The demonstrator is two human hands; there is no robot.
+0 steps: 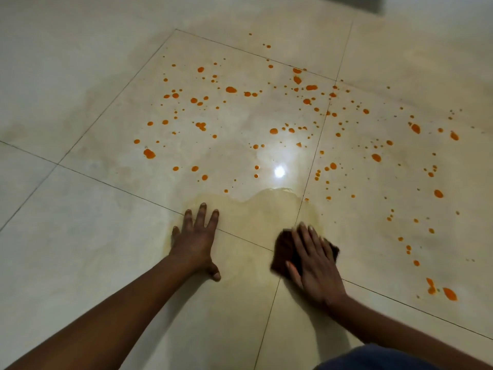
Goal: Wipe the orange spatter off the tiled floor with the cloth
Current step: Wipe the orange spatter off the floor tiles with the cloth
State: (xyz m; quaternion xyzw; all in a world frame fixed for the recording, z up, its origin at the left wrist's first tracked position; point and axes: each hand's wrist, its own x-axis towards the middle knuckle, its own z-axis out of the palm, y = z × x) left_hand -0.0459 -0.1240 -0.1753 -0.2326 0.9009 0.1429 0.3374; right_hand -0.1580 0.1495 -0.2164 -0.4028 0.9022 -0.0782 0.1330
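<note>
Glossy cream tiled floor (93,236), large square tiles, thin dark grout lines; about six tiles at least partly in view. A bright light reflection (279,171) sits on the central tile, showing how polished the surface is.

Orange spatter (230,89): dozens of drops, too many to count, round to teardrop-shaped, pinhead specks up to thumb-sized blobs. Spread over the central tile and the tile to its right, thinning toward the far edge. Two larger elongated blobs (449,293) lie apart at the lower right.

Pale yellowish wet smear (253,217) with a wavy upper edge runs between the two hands and across a grout line; no drops inside it. Nothing lies between the hands and the spatter beyond.

Two hands, bare forearms. Left hand (196,239): flat on the floor, palm down, fingers spread and straight, holding nothing, at the left end of the smear. Right hand (314,263): palm down, fingers extended and slightly splayed, pressing one dark brown cloth (282,249) against the tile rather than gripping it. Cloth is bunched, soft-looking, edges blurred; it shows on both sides of the fingers, at the right end of the smear, near the grout crossing.

Scrap of dark blue fabric (373,356) at bottom right edge. Dark grey shape (346,2) at top, blurred, cannot tell what
</note>
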